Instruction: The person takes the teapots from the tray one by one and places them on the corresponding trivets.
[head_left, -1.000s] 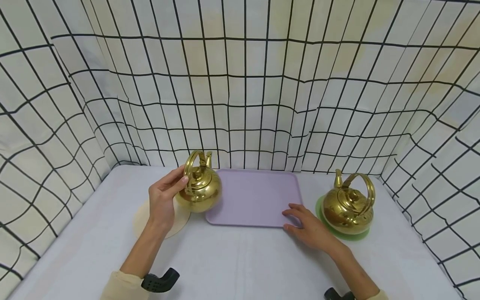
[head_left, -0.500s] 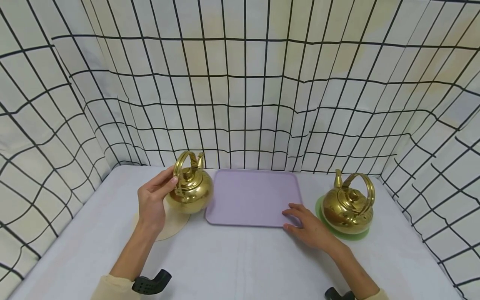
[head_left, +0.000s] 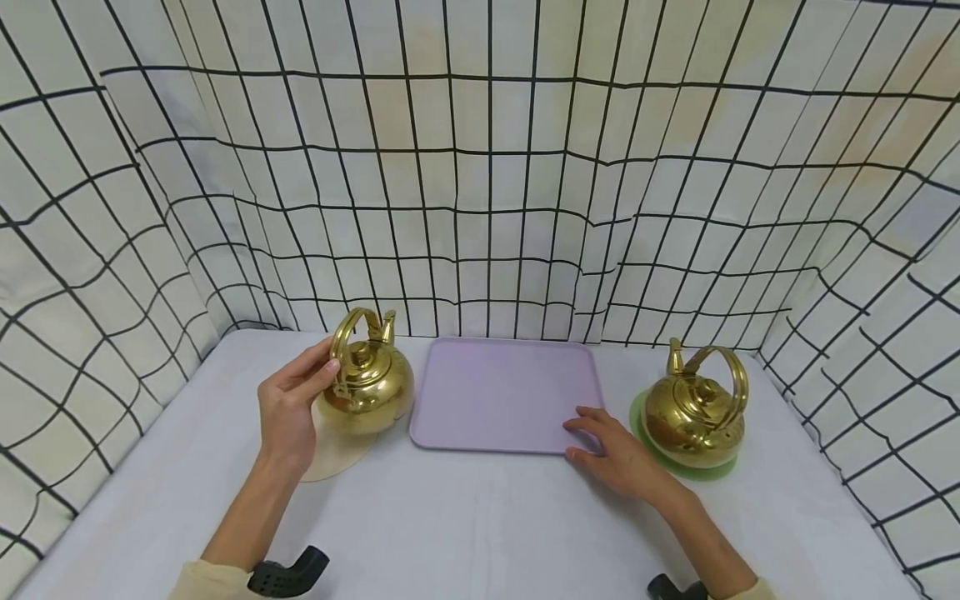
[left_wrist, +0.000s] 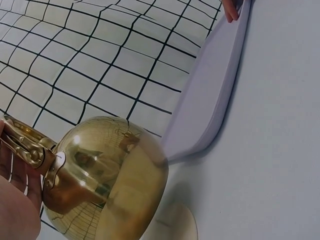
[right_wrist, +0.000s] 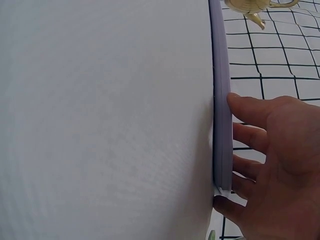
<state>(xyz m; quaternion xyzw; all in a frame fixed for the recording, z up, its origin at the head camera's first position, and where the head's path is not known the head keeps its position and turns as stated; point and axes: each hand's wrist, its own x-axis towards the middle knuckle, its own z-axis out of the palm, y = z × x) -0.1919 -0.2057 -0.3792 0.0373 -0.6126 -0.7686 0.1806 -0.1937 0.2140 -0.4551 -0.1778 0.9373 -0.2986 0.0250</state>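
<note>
My left hand (head_left: 288, 408) grips the handle of a shiny brass kettle (head_left: 375, 392), its spout pointing away to the back. The kettle hangs over a round beige mat (head_left: 337, 454); in the left wrist view, the kettle's body (left_wrist: 107, 175) looks raised above it, with a shadow below. My right hand (head_left: 615, 458) rests at the front right corner of a lilac tray (head_left: 510, 396). The right wrist view has the thumb against the tray's wall (right_wrist: 223, 135) and loosely bent fingers along it. Nothing lies on the tray.
A second brass kettle (head_left: 693, 421) stands on a green round mat (head_left: 701, 475) right of the tray. White cloth covers the table (head_left: 480, 525). Black wire grid (head_left: 487, 208) with white sheeting behind encloses the back and both sides.
My left hand has carried the kettle leftward from the tray's left edge to over the beige mat, and slightly lower. The right hand and the tray have stayed put.
</note>
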